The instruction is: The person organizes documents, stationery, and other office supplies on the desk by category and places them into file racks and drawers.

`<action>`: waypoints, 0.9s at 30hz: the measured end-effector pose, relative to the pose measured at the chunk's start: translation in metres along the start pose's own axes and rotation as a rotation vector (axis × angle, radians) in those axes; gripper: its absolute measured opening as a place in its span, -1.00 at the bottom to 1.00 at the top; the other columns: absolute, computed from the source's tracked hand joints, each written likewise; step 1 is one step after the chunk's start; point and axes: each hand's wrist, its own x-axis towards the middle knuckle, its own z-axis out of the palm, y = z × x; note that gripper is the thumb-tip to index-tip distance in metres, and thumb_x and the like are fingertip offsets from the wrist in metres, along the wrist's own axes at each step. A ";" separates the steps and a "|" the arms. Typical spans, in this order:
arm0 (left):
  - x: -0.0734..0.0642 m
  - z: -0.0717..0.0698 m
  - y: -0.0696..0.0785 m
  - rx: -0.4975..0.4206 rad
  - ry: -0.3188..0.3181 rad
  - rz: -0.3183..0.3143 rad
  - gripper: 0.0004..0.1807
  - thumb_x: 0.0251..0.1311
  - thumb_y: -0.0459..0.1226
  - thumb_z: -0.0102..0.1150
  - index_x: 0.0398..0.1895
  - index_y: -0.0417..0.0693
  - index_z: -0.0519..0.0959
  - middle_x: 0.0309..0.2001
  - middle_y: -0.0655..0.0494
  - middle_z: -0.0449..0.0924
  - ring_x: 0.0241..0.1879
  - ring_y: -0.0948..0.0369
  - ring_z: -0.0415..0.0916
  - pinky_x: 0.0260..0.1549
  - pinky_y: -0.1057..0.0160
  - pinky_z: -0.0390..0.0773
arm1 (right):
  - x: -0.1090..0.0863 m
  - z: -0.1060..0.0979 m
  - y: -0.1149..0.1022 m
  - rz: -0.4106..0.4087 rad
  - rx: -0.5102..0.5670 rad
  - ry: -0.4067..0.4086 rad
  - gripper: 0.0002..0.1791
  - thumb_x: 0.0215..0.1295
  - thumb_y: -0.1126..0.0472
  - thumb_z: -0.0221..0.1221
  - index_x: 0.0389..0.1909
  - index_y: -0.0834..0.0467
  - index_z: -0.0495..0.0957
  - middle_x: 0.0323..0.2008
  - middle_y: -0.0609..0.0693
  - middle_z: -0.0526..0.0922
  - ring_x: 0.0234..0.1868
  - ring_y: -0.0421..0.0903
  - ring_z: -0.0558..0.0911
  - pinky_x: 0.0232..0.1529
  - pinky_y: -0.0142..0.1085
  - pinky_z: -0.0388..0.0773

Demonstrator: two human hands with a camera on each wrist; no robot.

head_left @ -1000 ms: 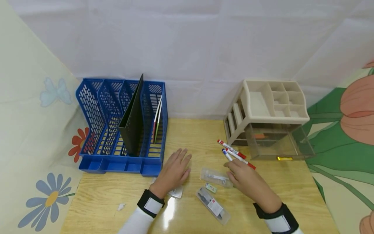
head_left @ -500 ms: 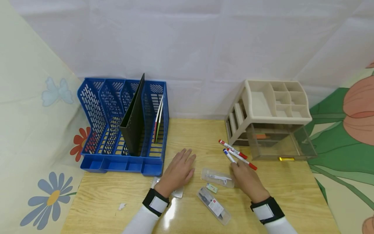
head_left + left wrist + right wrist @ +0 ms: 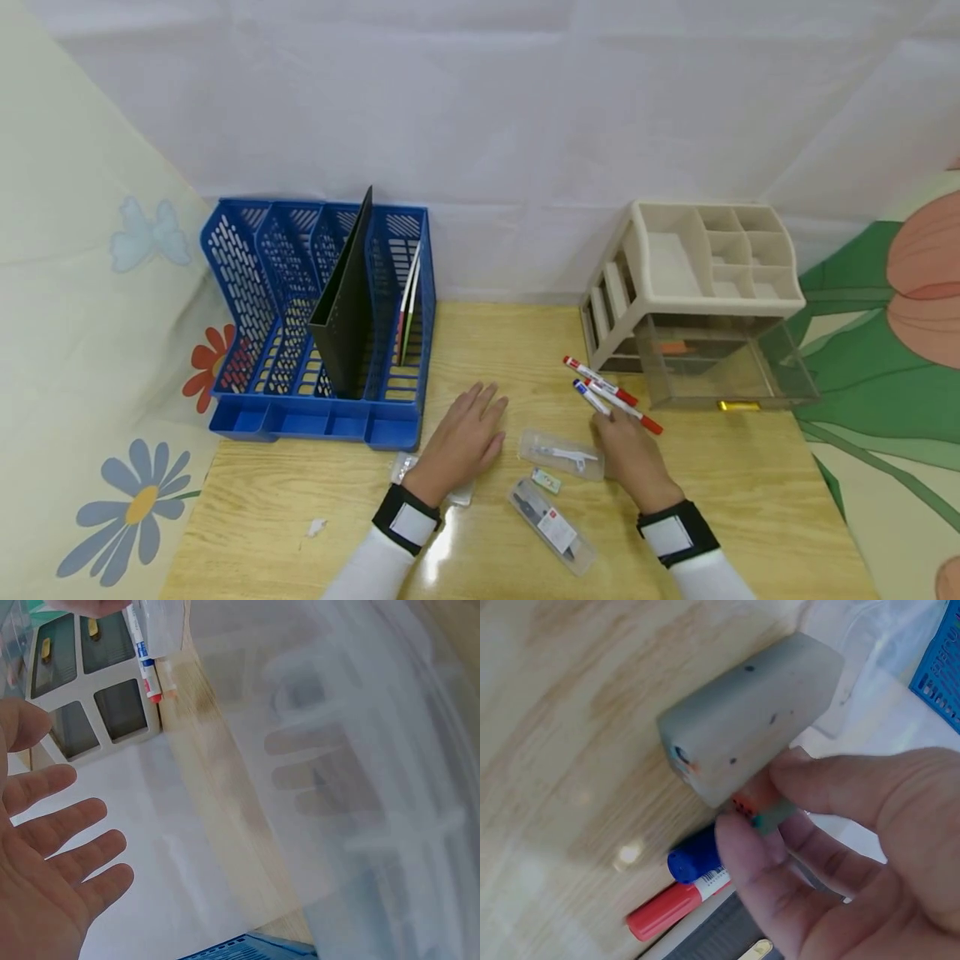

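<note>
My right hand (image 3: 633, 458) is beside the markers. In the right wrist view its thumb and fingers pinch the sleeve of a grey-white, dotted eraser (image 3: 754, 712); in the head view the hand hides it. A blue-capped marker (image 3: 591, 397) touches or nearly touches the fingertips, and two red-capped markers (image 3: 600, 381) lie behind. My left hand (image 3: 461, 442) has its fingers straight, palm down above the table, partly covering a clear flat package (image 3: 402, 467). Between the hands lie a clear case with a white tool (image 3: 561, 455), a small green-white block (image 3: 546, 480) and a labelled clear case (image 3: 551, 525).
A blue file rack (image 3: 393, 425) with a black folder (image 3: 348, 317) and thin booklets (image 3: 407, 308) stands at the left. At the right is a beige organizer (image 3: 720, 304), its transparent drawer (image 3: 731, 392) pulled out. A white scrap (image 3: 316, 527) lies front left.
My right hand has shifted slightly right, its wrist swinging inward, and its fingers now sit close against the markers. The left hand has drifted a little to the right.
</note>
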 end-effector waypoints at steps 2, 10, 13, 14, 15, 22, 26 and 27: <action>0.000 0.001 0.001 -0.001 0.000 -0.001 -0.46 0.27 -0.11 0.08 0.27 -0.15 0.44 0.31 -0.21 0.41 0.33 -0.12 0.27 0.32 -0.02 0.32 | -0.001 0.001 0.001 -0.010 0.015 0.023 -0.72 -0.08 0.61 0.25 -0.34 0.26 0.55 -0.45 0.23 0.51 -0.46 0.19 0.54 -0.52 0.02 0.56; 0.002 0.003 0.009 -0.001 -0.028 0.007 -0.44 0.28 -0.08 0.06 0.30 -0.15 0.42 0.33 -0.21 0.39 0.34 -0.13 0.25 0.32 -0.04 0.32 | -0.003 -0.006 -0.004 -0.037 0.150 0.128 -0.74 -0.08 0.48 0.38 -0.34 0.26 0.58 -0.48 0.08 0.48 -0.48 0.02 0.49 -0.49 -0.10 0.51; 0.003 0.003 0.011 0.003 -0.026 0.016 -0.44 0.28 -0.08 0.07 0.29 -0.15 0.42 0.34 -0.20 0.39 0.34 -0.13 0.26 0.33 -0.04 0.31 | -0.003 -0.013 -0.009 -0.033 0.167 0.136 -0.66 -0.14 0.44 0.42 -0.29 0.24 0.56 -0.42 0.09 0.51 -0.40 0.06 0.51 -0.40 -0.06 0.54; 0.003 0.002 0.011 0.004 -0.022 0.020 -0.44 0.27 -0.08 0.07 0.29 -0.15 0.43 0.33 -0.20 0.39 0.34 -0.13 0.26 0.34 -0.03 0.30 | -0.003 -0.015 -0.011 -0.035 0.163 0.145 -0.65 -0.14 0.43 0.42 -0.28 0.23 0.56 -0.39 0.10 0.52 -0.36 0.08 0.53 -0.37 -0.04 0.56; 0.004 0.002 0.012 0.007 -0.019 0.025 -0.44 0.27 -0.08 0.07 0.28 -0.15 0.43 0.33 -0.20 0.39 0.34 -0.13 0.26 0.34 -0.03 0.29 | -0.003 -0.017 -0.012 -0.043 0.160 0.162 -0.65 -0.13 0.43 0.42 -0.27 0.23 0.55 -0.38 0.12 0.53 -0.34 0.10 0.54 -0.35 -0.02 0.57; 0.009 -0.009 0.013 0.019 -0.014 0.041 -0.43 0.31 -0.06 0.03 0.32 -0.15 0.40 0.35 -0.19 0.37 0.38 -0.11 0.18 0.37 -0.03 0.24 | 0.001 -0.044 -0.025 -0.100 0.235 0.296 -0.61 -0.12 0.42 0.42 -0.21 0.21 0.56 -0.31 0.10 0.59 -0.29 0.02 0.62 -0.37 -0.10 0.68; 0.011 -0.018 0.012 0.016 0.013 0.057 -0.42 0.29 -0.09 0.06 0.32 -0.16 0.39 0.36 -0.19 0.36 0.39 -0.11 0.17 0.37 -0.04 0.24 | 0.003 -0.065 -0.033 -0.136 0.298 0.338 -0.62 -0.06 0.43 0.40 -0.17 0.20 0.57 -0.26 0.07 0.60 -0.27 -0.06 0.64 -0.38 -0.17 0.72; 0.012 -0.020 0.012 0.020 0.023 0.065 -0.42 0.28 -0.09 0.08 0.32 -0.16 0.40 0.35 -0.20 0.37 0.38 -0.12 0.18 0.37 -0.04 0.24 | 0.003 -0.070 -0.034 -0.146 0.305 0.346 -0.62 -0.05 0.43 0.39 -0.15 0.21 0.57 -0.24 0.08 0.61 -0.26 -0.06 0.64 -0.36 -0.18 0.72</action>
